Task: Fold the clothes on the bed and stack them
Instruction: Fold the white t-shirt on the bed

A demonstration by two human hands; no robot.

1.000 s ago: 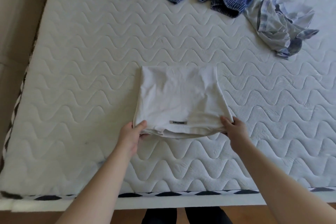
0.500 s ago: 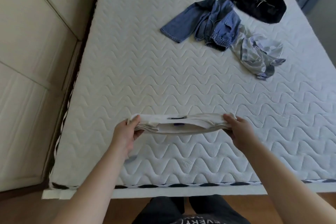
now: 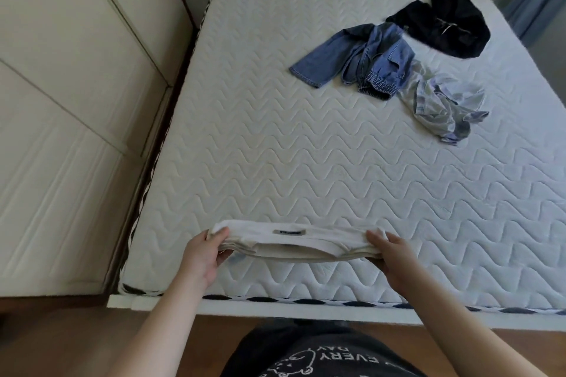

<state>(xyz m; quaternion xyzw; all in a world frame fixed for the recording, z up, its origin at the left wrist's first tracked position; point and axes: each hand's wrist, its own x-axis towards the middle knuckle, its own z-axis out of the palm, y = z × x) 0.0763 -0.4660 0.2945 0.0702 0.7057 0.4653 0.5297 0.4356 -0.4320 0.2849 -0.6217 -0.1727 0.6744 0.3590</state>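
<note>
Now left hand [image 3: 203, 257] and right hand [image 3: 395, 257] grip folded white garment [image 3: 294, 243] ends, near mattress [image 3: 275, 162] front edge

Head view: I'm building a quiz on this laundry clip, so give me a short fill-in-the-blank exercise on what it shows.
1. The folded white garment is held at its two ends by the left hand and the ____ hand.
2. The denim garment lies between the striped shirt and the ____ hoodie.
3. The garment bearing a small grey label is ____ in colour.

Missing words: right; black; white
</note>
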